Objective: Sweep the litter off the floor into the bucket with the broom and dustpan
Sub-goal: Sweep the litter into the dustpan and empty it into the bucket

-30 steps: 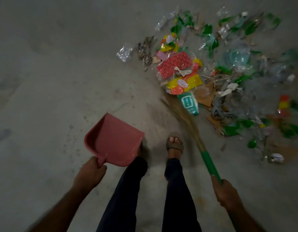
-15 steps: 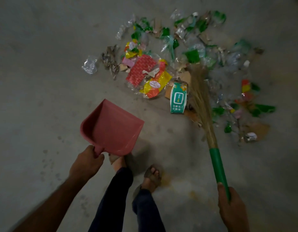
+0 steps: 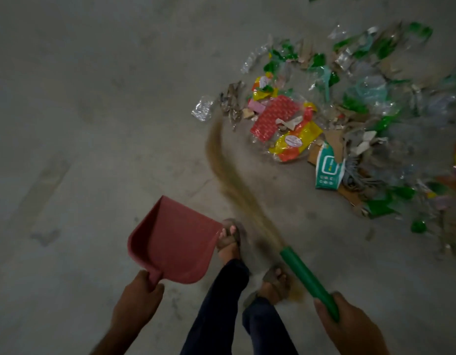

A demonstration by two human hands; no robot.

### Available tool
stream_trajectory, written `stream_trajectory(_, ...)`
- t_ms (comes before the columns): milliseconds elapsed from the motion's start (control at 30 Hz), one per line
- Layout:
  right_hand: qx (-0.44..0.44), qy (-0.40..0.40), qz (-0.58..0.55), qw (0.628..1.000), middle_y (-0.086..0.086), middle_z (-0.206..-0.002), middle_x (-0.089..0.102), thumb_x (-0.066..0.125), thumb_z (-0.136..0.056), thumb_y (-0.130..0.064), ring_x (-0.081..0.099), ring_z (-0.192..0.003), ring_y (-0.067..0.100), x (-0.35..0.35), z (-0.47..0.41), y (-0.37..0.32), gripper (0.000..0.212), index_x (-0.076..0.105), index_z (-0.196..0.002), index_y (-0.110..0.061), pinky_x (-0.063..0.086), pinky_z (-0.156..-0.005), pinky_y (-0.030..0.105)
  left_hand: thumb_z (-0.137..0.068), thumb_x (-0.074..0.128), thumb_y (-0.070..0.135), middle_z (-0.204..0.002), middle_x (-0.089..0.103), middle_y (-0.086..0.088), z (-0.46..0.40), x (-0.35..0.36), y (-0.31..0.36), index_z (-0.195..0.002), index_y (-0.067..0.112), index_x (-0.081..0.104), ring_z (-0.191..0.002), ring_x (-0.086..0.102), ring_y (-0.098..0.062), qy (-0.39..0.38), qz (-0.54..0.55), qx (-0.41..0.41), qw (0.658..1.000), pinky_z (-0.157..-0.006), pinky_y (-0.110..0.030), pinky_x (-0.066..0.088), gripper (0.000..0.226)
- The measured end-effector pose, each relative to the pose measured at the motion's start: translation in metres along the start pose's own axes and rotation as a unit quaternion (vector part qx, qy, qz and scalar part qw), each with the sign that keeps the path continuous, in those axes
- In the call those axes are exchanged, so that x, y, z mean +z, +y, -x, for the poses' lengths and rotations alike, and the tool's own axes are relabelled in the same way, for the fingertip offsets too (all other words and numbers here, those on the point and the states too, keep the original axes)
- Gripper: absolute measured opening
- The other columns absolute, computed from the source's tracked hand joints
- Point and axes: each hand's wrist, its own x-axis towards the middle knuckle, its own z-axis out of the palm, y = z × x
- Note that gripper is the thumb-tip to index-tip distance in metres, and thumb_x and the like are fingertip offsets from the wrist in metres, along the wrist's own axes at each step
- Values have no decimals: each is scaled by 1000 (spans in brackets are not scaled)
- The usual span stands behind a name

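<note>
My left hand point(image 3: 136, 298) grips the handle of a pink dustpan point(image 3: 173, 239), held just above the floor with its mouth pointing up and right. My right hand point(image 3: 349, 326) grips the green handle of a straw broom point(image 3: 306, 278). Its blurred bristles point(image 3: 229, 172) arc leftward across the floor and reach the left edge of the litter pile point(image 3: 349, 119). The pile holds a red wrapper point(image 3: 273, 116), a yellow packet point(image 3: 296, 142), a teal pouch point(image 3: 328, 167), green scraps, clear plastic and cardboard. No bucket is in view.
My two sandalled feet point(image 3: 230, 239) and dark trouser legs stand between dustpan and broom. Bare grey concrete floor point(image 3: 80, 111) spreads to the left and behind. A crumpled clear wrapper point(image 3: 202, 108) lies at the pile's left fringe.
The broom has swung from the middle of the pile leftward to its left edge, bristles now blurred. My view shifted, and my feet stepped forward beside the dustpan.
</note>
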Motion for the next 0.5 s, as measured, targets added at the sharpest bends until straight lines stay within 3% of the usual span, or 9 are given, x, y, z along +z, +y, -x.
stream_trajectory(100, -91, -23, 152, 984, -4, -99, 69, 41, -92, -67, 67, -95, 17, 4, -26, -62, 38, 52, -107, -34, 49, -79, 29, -83, 63, 34, -97, 68, -13, -6, -4, -26, -91, 20, 50, -96, 65, -33, -12, 7, -27, 1000, -69, -34, 42, 21)
stream_trajectory(233, -146, -16, 253, 956, 1, -111, 68, 40, -93, -63, 66, -102, 24, 18, -76, -136, 45, 58, -112, -26, 49, -84, 32, -81, 61, 39, -91, 67, -13, -26, -11, -21, -87, 18, 49, -91, 64, -35, -12, -4, -3, 1000, -69, -35, 43, 25)
stream_trajectory(367, -73, -8, 201, 977, 10, -130, 61, 41, -94, -59, 62, -113, 30, 15, -114, -151, 60, 50, -135, -18, 48, -91, 39, -84, 60, 41, -95, 66, -16, -55, -11, 24, -99, 11, 54, -93, 64, -36, -2, -23, 49, 999, -72, -34, 43, 34)
stream_trajectory(500, 32, 5, 120, 992, 10, -111, 67, 33, -94, -66, 63, -94, 29, -2, -135, -119, 60, 60, -114, -16, 48, -80, 37, -85, 64, 31, -102, 67, -18, -83, -12, 95, -107, 8, 57, -97, 63, -36, 4, -4, 88, 996, -73, -33, 41, 33)
